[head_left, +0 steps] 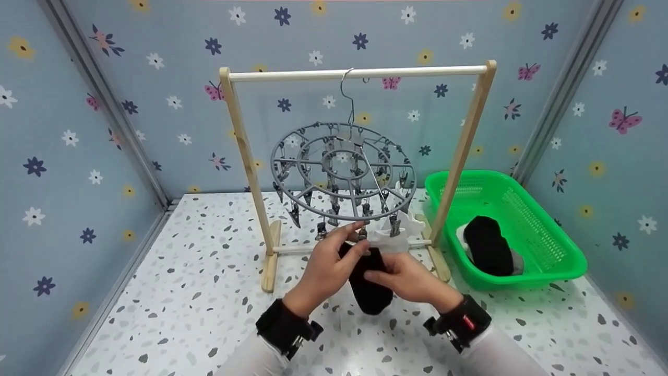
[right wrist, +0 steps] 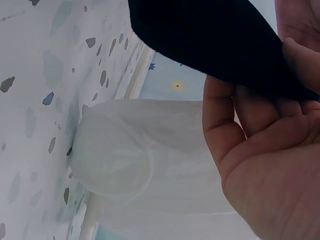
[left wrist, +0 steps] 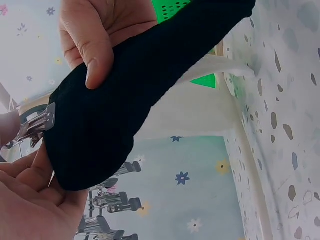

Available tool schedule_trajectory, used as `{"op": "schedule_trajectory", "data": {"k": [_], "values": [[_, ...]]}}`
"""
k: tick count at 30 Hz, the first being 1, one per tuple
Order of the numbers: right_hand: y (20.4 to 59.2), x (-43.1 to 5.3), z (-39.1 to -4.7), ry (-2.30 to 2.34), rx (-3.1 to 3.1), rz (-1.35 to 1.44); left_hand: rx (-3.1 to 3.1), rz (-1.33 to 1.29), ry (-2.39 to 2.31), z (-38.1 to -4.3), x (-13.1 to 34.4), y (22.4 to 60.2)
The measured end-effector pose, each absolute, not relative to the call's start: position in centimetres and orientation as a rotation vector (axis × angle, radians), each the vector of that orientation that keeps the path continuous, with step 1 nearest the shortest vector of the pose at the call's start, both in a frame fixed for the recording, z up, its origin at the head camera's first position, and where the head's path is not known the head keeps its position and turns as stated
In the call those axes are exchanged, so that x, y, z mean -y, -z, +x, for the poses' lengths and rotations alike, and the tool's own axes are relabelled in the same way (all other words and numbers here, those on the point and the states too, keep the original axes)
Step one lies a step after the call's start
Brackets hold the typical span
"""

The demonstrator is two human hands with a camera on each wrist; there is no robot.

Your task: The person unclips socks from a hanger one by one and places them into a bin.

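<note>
A black sock (head_left: 371,297) is stretched between my two hands below the front rim of a round grey clip hanger (head_left: 356,215). My left hand (head_left: 326,263) pinches a metal clip (left wrist: 49,117), thumb on its handle, and the clip's end sits at the sock's edge. Other left fingers lie behind the cloth. My right hand (head_left: 415,279) grips the sock from the side, thumb in front and fingers behind, as the right wrist view shows. White cloth (right wrist: 145,155), shaped like a sock, hangs just behind.
The hanger hooks over the white bar (head_left: 292,75) of a wooden stand (head_left: 245,141), with several clips dangling. At the right, a green basket (head_left: 571,269) holds a black sock (head_left: 489,245) over white and grey cloth. Patterned walls enclose the speckled table (head_left: 209,303).
</note>
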State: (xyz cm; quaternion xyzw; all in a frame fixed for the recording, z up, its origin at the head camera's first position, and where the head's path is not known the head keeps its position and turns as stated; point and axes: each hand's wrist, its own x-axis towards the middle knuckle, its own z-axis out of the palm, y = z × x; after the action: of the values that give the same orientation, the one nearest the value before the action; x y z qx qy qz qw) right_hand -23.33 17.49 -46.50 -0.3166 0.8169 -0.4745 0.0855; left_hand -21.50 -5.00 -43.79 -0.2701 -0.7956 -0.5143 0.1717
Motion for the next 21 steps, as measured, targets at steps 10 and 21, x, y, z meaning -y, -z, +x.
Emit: {"op": "schedule_trajectory", "data": {"k": [10,21], "values": [[46.53,-17.51,-23.20,1.424,-2.406,-0.920,2.257,-0.718,1.600,-21.76,4.76,43.99],[46.29,-17.29,-22.77,1.444,-2.411,-0.879,2.172,-0.669,1.746,-21.71,4.95,44.13]]}}
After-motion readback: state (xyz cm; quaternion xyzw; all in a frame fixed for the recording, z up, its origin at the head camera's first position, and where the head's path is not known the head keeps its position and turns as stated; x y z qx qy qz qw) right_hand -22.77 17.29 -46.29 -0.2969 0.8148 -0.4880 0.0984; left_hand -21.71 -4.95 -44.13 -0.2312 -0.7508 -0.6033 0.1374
